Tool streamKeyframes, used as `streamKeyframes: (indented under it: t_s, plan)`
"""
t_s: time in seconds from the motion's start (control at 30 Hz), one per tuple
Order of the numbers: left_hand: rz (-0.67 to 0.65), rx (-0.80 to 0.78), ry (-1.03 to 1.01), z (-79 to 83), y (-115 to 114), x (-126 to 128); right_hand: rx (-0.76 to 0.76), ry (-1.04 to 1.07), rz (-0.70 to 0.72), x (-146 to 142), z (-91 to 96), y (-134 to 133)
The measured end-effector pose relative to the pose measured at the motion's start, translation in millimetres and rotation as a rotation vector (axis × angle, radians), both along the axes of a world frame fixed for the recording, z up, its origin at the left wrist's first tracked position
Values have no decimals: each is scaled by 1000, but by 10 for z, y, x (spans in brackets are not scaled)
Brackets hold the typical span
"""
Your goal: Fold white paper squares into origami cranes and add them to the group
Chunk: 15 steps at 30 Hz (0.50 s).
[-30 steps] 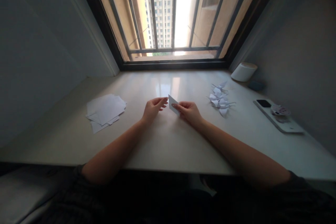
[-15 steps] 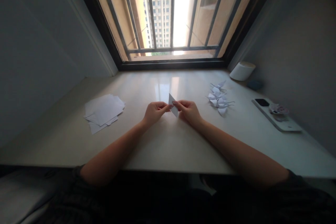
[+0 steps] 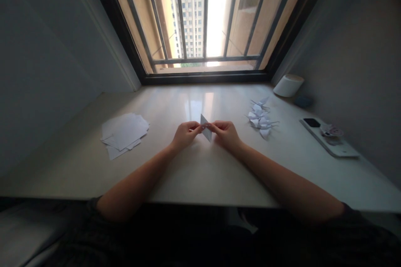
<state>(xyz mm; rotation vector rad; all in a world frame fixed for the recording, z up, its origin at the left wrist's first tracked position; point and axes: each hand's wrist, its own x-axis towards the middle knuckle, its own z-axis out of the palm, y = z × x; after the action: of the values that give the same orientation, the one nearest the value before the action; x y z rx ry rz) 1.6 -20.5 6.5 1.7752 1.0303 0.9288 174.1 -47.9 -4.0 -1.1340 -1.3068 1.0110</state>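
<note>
A small folded piece of white paper [image 3: 206, 128] stands on edge between my two hands at the middle of the pale table [image 3: 200, 167]. My left hand [image 3: 185, 134] pinches its left side with fingers closed. From the other side my right hand [image 3: 226, 134] pinches it as well, fingers curled. Both forearms rest on the table.
A loose stack of white paper sheets [image 3: 124, 132] lies at the left. Several folded paper cranes [image 3: 260, 117] sit at the right. Further right are a white roll [image 3: 288, 85], a dark phone [image 3: 312, 122] and a flat white tray [image 3: 332, 144]. A barred window [image 3: 203, 21] is behind.
My left hand closed in from open fingers to pinch the folded paper. The paper turned more upright and narrower between both hands.
</note>
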Motion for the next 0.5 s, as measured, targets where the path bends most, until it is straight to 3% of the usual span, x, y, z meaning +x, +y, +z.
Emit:
streamKeyframes:
  t_s: [0.17, 0.5]
  plan:
    - [18, 28, 22, -17, 46, -29, -3, -47, 43, -17, 28, -4]
    - [-19, 254, 381, 0, -9, -44, -30, -58, 78, -4, -101, 59]
